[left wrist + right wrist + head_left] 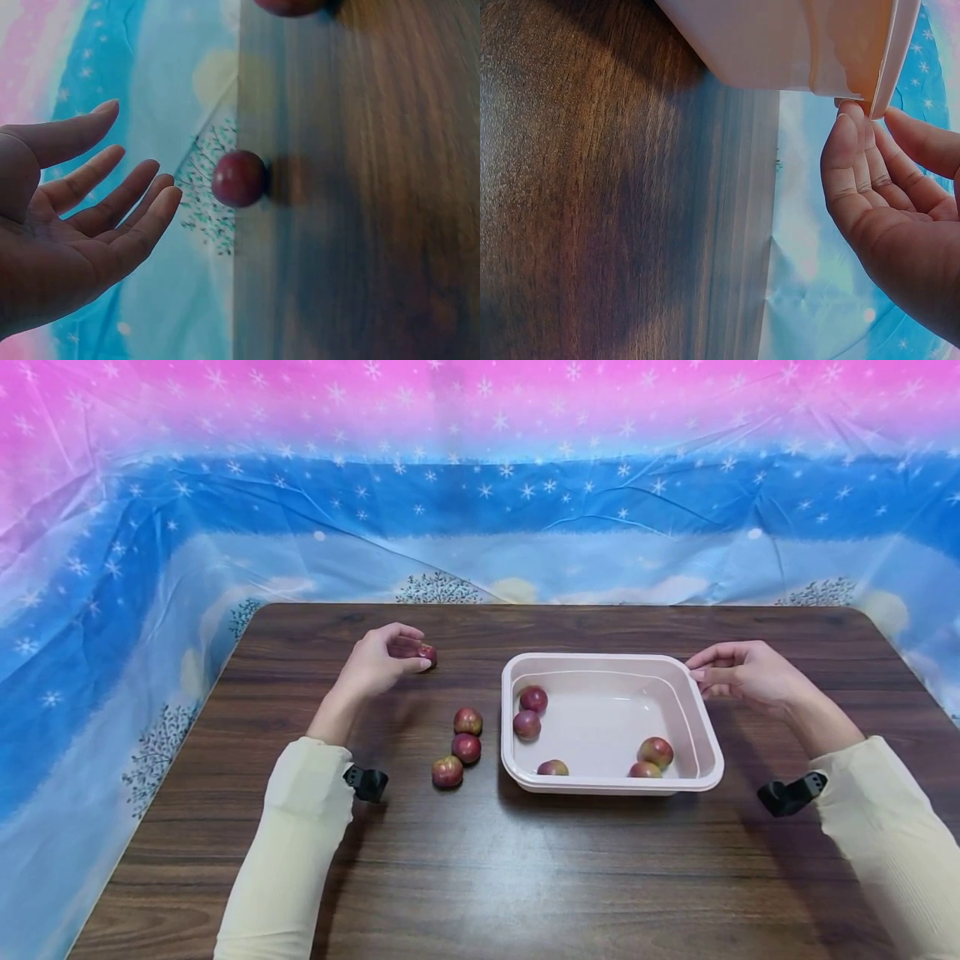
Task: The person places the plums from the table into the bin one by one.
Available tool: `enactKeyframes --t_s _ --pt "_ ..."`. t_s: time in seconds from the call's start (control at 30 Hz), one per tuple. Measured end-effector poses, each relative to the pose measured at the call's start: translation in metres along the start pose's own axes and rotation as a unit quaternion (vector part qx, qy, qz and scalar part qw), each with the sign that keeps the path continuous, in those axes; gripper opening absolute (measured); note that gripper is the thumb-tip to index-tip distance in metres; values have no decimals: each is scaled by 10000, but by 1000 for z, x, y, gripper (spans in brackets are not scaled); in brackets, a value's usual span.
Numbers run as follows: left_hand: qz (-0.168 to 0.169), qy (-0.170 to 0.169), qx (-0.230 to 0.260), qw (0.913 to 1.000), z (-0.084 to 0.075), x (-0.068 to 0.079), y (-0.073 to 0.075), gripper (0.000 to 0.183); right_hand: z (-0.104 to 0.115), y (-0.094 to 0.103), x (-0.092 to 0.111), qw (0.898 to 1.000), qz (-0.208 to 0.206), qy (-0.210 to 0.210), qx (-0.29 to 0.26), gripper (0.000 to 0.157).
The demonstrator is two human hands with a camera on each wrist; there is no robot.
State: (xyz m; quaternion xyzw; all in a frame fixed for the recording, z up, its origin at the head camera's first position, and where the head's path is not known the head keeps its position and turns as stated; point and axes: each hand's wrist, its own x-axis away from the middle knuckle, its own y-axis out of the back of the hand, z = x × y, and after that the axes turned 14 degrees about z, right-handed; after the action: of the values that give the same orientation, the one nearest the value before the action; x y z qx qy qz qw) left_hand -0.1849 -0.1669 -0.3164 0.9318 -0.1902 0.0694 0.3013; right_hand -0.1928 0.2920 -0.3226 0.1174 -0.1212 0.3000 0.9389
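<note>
In the head view my left hand is beside a dark red plum at the far left of the table. The left wrist view shows this hand with fingers and thumb spread, apart from the plum. My right hand pinches the rim of a pale pink plastic tub at its far right corner. Close up, the thumb and fingers of the right hand meet on the tub's rim. Several plums lie inside the tub, among them a red one.
Three more plums stand in a rough line left of the tub: one at the back, one in the middle, one nearest me. The dark wooden table ends before a snowflake-patterned cloth.
</note>
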Motion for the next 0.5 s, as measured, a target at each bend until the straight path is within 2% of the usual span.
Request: enactKeyframes --t_s 0.5 --pt "-188 315 63 9993 18 -13 -1 37 1 0 1 9999 -62 -67 66 12"
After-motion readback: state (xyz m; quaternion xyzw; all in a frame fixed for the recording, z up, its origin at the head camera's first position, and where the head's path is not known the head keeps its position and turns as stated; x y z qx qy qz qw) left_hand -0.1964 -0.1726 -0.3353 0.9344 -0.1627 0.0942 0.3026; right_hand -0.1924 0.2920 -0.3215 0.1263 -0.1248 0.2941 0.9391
